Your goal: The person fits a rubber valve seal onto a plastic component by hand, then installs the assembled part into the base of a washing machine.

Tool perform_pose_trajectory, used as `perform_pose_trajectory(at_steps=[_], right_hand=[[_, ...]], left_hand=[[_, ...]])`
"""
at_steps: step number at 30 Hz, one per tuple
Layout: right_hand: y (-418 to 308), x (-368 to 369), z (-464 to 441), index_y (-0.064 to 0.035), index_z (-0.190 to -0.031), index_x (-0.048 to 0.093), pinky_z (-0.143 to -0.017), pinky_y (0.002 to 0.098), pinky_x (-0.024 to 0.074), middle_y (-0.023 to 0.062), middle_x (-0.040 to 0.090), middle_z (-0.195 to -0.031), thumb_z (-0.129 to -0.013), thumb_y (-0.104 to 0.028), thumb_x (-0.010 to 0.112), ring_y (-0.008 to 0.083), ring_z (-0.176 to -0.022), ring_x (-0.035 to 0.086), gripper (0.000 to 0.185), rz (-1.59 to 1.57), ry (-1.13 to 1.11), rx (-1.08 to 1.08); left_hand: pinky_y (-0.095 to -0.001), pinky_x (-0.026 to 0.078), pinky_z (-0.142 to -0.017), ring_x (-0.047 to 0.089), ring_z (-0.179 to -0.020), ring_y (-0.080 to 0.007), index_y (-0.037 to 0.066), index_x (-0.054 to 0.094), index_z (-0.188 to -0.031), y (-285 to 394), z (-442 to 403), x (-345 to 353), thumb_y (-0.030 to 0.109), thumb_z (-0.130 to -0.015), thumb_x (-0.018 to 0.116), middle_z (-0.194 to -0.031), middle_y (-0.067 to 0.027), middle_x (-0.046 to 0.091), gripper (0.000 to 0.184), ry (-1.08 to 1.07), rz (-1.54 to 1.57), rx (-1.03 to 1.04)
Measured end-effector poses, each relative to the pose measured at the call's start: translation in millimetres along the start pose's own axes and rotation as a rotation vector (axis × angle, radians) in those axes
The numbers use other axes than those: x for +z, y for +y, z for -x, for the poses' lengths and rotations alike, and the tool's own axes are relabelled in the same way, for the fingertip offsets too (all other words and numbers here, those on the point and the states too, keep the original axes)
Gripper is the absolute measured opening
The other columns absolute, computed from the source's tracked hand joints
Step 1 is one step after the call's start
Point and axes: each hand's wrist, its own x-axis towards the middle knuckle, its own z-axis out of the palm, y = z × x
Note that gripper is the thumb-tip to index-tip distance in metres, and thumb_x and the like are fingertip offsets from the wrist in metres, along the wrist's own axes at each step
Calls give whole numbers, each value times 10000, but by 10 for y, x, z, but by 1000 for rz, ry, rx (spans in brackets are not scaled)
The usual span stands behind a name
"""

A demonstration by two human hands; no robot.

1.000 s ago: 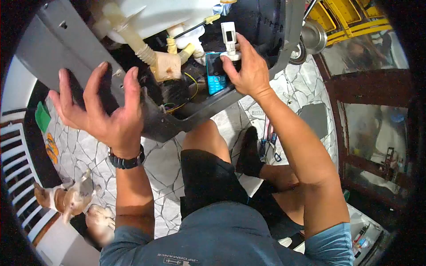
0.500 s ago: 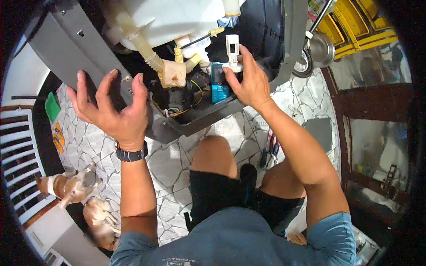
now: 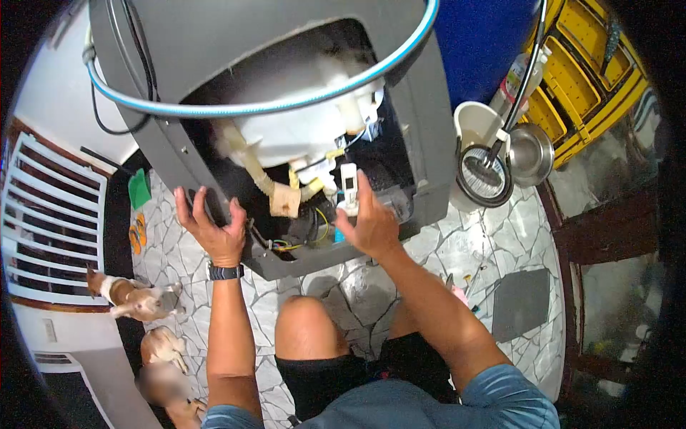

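A grey washing machine cabinet (image 3: 157,154) stands open, showing a white tub (image 3: 286,136), a ribbed hose (image 3: 256,170) and a yellowed pump housing (image 3: 285,201). My right hand (image 3: 375,227) pinches a white plastic drain filter (image 3: 349,179) with a looped upper end and round base, inside the opening's right side. Beneath it, a blue keypad phone (image 3: 339,234) is mostly hidden by my fingers. My left hand (image 3: 218,232), wearing a black watch, rests at the cabinet's left edge with fingers spread and nothing in them. Loose wires (image 3: 286,247) lie low in the opening.
A blue-striped hose (image 3: 275,107) arcs across the cabinet. To the right are a pail (image 3: 475,121), a metal pot (image 3: 532,154) and a yellow rack (image 3: 582,82). Dogs (image 3: 150,304) are on the stone-patterned floor at left, near a white gate (image 3: 53,222). A grey mat (image 3: 522,304) lies right.
The view has tilted up, bringing more of the cabinet and the striped hose into sight. My left hand has come against the cabinet edge. My right hand still holds the drain filter.
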Motion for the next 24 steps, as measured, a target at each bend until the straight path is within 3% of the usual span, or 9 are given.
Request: perform_pose_trajectory(at_steps=[7, 11, 16, 19, 20, 21, 22, 24], right_hand=[[59, -19, -16, 68, -1454, 284, -743, 494, 558, 296, 636, -1072, -811, -248, 706, 445, -857, 668, 832, -116, -28, 21], [20, -90, -80, -31, -1498, 229, -821, 517, 525, 271, 645, -1138, -839, -253, 693, 451, -939, 664, 836, -194, -125, 247], [202, -54, -189, -46, -1452, 279, -887, 505, 505, 261, 650, -1143, -865, -323, 686, 442, -1012, 651, 766, -337, -179, 361], [216, -52, -305, -41, -1471, 288, -912, 470, 495, 237, 646, -1189, -884, -386, 682, 419, -1063, 644, 786, -209, -266, 514], [360, 85, -280, -35, -1457, 316, -782, 430, 542, 209, 667, -1121, -890, -387, 685, 351, -900, 691, 762, -223, -202, 436], [471, 191, -300, -35, -1457, 316, -782, 430, 542, 209, 667, -1121, -890, -387, 685, 351, -900, 691, 762, -225, -195, 440], [535, 267, -322, -30, -1447, 332, -699, 397, 541, 185, 673, -1069, -888, -385, 691, 299, -807, 680, 752, -324, -206, 479], [546, 298, -391, 23, -1421, 354, -508, 323, 496, 120, 662, -925, -882, -382, 707, 167, -635, 616, 760, -457, -187, 507]], left_hand=[[-523, 271, -1149, 341, -1388, -409, 77, 544, -1289, 31, -57, -25, 204, -791, 713, -1435, -175, 415, 541, -70, -121, 43], [-520, 275, -1147, 339, -1394, -409, 80, 549, -1277, 24, -50, -44, 215, -778, 725, -1426, -171, 431, 546, -57, -112, 27], [-529, 278, -1139, 354, -1392, -417, 82, 567, -1249, 64, -26, -42, 209, -766, 733, -1423, -159, 439, 526, -50, -90, -5], [-532, 279, -1138, 356, -1388, -426, 79, 570, -1237, 65, -42, -54, 197, -762, 739, -1421, -162, 438, 518, -52, -95, -4], [-531, 279, -1139, 353, -1390, -427, 78, 569, -1237, 69, -46, -53, 193, -765, 739, -1421, -164, 436, 514, -50, -94, -1], [-531, 279, -1139, 350, -1392, -428, 77, 568, -1236, 82, -41, -50, 189, -768, 738, -1422, -166, 434, 510, -53, -93, 0], [-543, 296, -1115, 360, -1378, -437, 71, 581, -1217, 67, -26, -31, 259, -785, 729, -1409, -174, 445, 494, -46, -104, -7], [-543, 293, -1117, 355, -1381, -439, 68, 579, -1220, 85, -28, -20, 240, -791, 722, -1411, -180, 440, 484, -44, -102, -3]])
